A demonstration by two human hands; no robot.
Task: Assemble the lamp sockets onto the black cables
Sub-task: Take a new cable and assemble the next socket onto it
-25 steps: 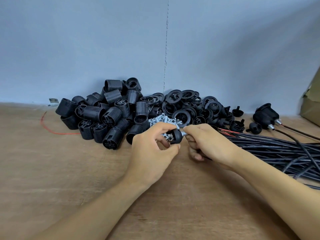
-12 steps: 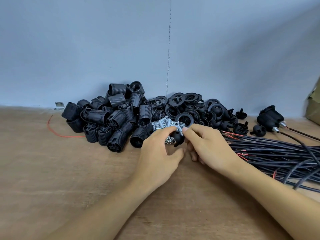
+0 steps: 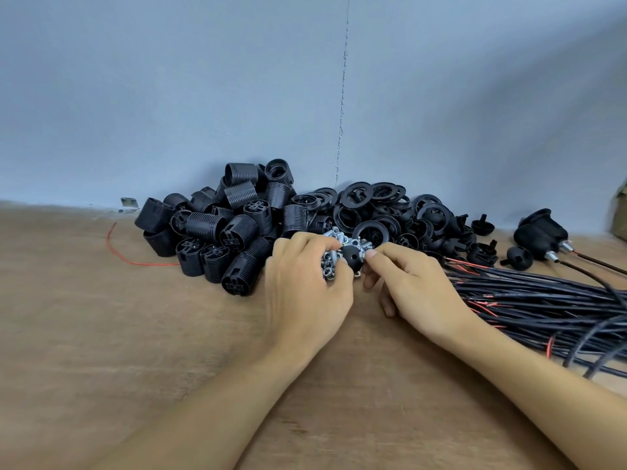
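Observation:
My left hand (image 3: 305, 286) and my right hand (image 3: 410, 286) meet over a small heap of silver metal fittings (image 3: 334, 262). Between their fingertips sits a small black socket cap (image 3: 351, 256) with a hole in its side. The left hand pinches it from the left; the right thumb and forefinger hold its right edge, where a silver piece shows. A pile of ribbed black socket bodies (image 3: 234, 225) lies behind on the left, and black rings (image 3: 380, 205) behind the hands. A bundle of black cables (image 3: 543, 300) with red wire ends runs off to the right.
The work lies on a wooden table (image 3: 101, 334) against a blue-grey wall. Two assembled sockets on cables (image 3: 543, 235) rest at the back right, near loose black caps (image 3: 481, 252). A stray red wire (image 3: 125, 256) lies at the left, and a metal bracket (image 3: 129, 203) sits by the wall.
Both hands have moved forward and down onto the heap of metal fittings, turning the black cap so its side hole faces me. The view has shifted slightly.

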